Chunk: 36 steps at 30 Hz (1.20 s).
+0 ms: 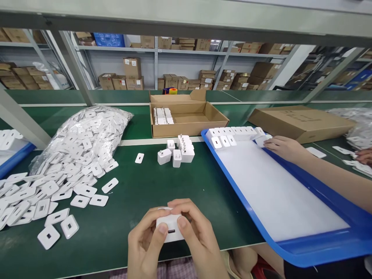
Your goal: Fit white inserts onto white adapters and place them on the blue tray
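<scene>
A white charger block with a dark slot in its face is gripped between my left hand and my right hand, close to the table's front edge. Both thumbs press on the slotted face, while the other fingers wrap its sides and top. Beyond my hands stands a small group of white charger blocks, some showing metal prongs. One white slotted plate lies to their left. Many more loose slotted plates spill over the left of the table out of a clear plastic bag.
At right, a blue-rimmed tray holds chargers along its far end, where another person's hand touches one. An open cardboard box with chargers stands behind. A closed carton sits far right. A metal beam crosses overhead.
</scene>
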Available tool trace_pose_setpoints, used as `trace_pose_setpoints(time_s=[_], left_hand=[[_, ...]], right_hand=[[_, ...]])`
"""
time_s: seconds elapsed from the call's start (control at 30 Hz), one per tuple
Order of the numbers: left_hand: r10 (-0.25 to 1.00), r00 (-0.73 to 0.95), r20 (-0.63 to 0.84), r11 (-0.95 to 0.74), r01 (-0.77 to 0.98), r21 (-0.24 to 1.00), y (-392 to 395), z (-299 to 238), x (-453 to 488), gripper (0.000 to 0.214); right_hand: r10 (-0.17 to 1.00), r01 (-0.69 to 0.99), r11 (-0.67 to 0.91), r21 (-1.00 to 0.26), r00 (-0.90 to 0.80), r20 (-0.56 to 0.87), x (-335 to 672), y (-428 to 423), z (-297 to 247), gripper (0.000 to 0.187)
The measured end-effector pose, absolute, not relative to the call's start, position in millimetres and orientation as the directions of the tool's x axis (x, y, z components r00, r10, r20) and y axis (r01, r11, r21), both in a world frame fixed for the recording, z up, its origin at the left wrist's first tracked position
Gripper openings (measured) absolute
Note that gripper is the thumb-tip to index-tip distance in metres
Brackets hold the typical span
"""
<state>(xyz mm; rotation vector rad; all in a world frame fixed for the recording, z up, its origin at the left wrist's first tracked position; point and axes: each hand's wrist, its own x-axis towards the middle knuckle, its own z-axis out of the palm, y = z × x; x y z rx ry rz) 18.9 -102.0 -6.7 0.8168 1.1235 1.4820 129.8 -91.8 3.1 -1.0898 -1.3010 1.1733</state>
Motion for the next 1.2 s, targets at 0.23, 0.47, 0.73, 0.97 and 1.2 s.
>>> trace_pose_setpoints(time_s=[0.23,0.47,0.73,0.97,1.2], left_hand=[[0.930,-0.367,-0.029,-0.073,-0.260,0.963,-105,-7,37,0.025],[0.937,-0.349,0.030,-0.119,-0.235,0.965,-109,-18,39,0.020],[0.917,-0.382,0.119,-0.180,-0.127,0.975,-112,-16,45,0.018],[0.911,-0.411,-0.031,-0.072,-0.233,0.970,-107,-8,34,0.029],[0.952,-0.253,-0.173,0.090,-0.306,0.948,-91,-4,18,0.036]], right_hand=[[0.995,-0.265,-0.096,-0.959,-0.048,-0.086,122,-99,-5,0.018],[0.989,-0.396,-0.131,-0.909,0.018,-0.150,111,-100,8,0.016],[0.991,-0.399,-0.088,-0.913,0.056,-0.120,112,-101,9,0.008],[0.978,-0.116,0.175,-0.978,-0.090,0.186,123,-96,-6,0.019],[0.708,0.648,0.634,-0.422,-0.267,0.654,148,-88,-2,0.019]])
